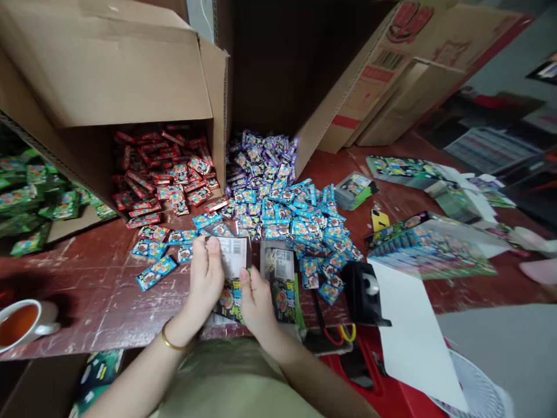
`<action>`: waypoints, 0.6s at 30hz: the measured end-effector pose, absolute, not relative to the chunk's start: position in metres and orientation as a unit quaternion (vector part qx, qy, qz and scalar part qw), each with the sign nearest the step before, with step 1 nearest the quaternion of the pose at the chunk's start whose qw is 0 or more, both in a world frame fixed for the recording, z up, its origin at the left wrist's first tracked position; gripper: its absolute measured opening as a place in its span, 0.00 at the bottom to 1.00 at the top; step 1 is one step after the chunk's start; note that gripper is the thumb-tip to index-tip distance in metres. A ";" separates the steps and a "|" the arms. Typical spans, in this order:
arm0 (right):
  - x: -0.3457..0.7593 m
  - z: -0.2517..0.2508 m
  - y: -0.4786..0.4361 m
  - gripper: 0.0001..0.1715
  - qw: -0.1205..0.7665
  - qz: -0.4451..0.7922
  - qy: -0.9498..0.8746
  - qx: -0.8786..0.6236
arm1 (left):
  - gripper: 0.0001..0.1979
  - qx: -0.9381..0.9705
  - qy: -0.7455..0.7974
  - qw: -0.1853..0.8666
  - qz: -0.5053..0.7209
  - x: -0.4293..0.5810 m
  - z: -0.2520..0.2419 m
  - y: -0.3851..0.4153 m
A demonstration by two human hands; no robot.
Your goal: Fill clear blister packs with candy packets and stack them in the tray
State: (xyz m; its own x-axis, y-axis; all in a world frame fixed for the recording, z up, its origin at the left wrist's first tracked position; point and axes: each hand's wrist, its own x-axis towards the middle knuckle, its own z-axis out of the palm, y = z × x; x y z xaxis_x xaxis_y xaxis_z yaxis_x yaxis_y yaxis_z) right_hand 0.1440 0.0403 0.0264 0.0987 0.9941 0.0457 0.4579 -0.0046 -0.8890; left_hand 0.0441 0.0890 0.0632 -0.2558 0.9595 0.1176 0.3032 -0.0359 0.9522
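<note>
Both hands hold one printed packet [234, 255] upright near the table's front edge, its pale barcode panel at the top and a dark colourful panel below. My left hand [206, 268] is closed round its left side, thumb near the top. At its right edge, my right hand [257, 299] pinches it between thumb and fingers. Just to the right lies a similar stack of packets [281, 278] with barcode panels and a green edge. Small blue sachets [155, 273] lie left of my left hand, and a heap of more blue sachets [300, 217] spreads beyond the hands.
Cardboard boxes hold red sachets [174, 168] and purple sachets [261, 157]; green sachets [26, 203] lie far left. A cup of tea [41, 325] stands at the left edge. A black tape dispenser [365, 293] and a display box of sachets [430, 247] are at right.
</note>
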 end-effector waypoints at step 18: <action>0.288 0.010 0.153 0.15 0.469 0.432 -0.491 -0.594 | 0.21 0.248 0.543 0.657 0.461 -0.024 0.025 0.059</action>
